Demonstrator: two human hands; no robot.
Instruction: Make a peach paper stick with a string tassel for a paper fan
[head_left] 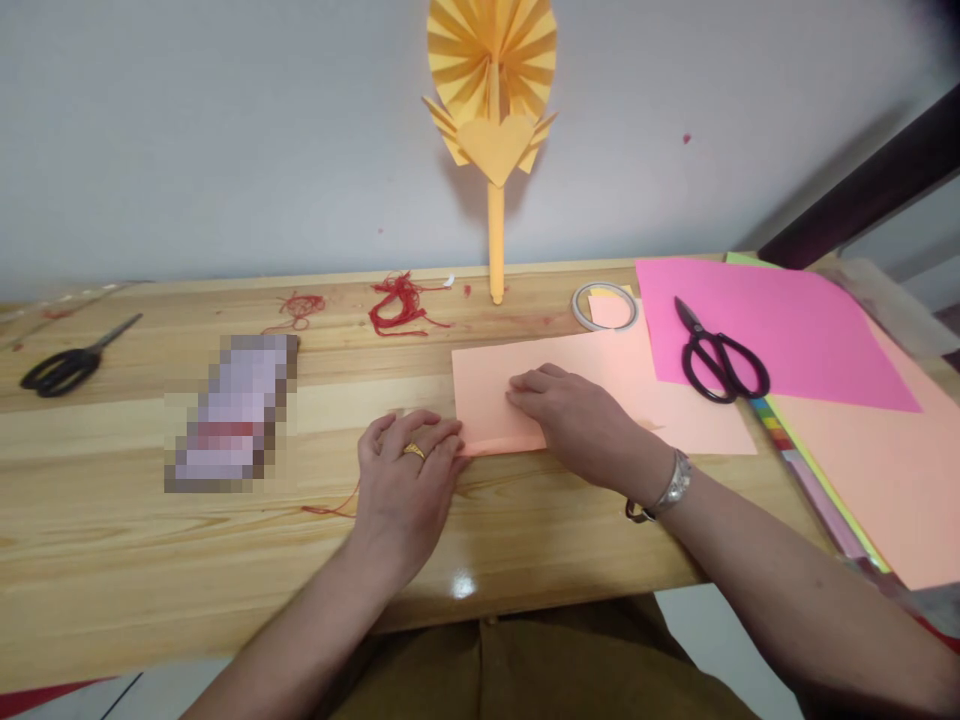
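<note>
A sheet of peach paper (495, 385) lies on the wooden table in front of me, with a narrow fold along its near edge. My left hand (409, 470), a gold ring on one finger, is closed on the near left corner of this fold. Its thumb is largely hidden. My right hand (570, 420) rests on top of the sheet, fingers stretched out and pointing left, with a silver bracelet at the wrist. Another peach sheet (705, 425) shows under and beyond the right hand.
A yellow paper fan (496, 150) leans against the wall. Red thread (401, 305) and a tape roll (576, 310) lie at the back. Black scissors (724, 365) rest on pink paper (810, 330) at right. Other scissors (67, 370) and a blurred-out flat object (236, 415) are at left.
</note>
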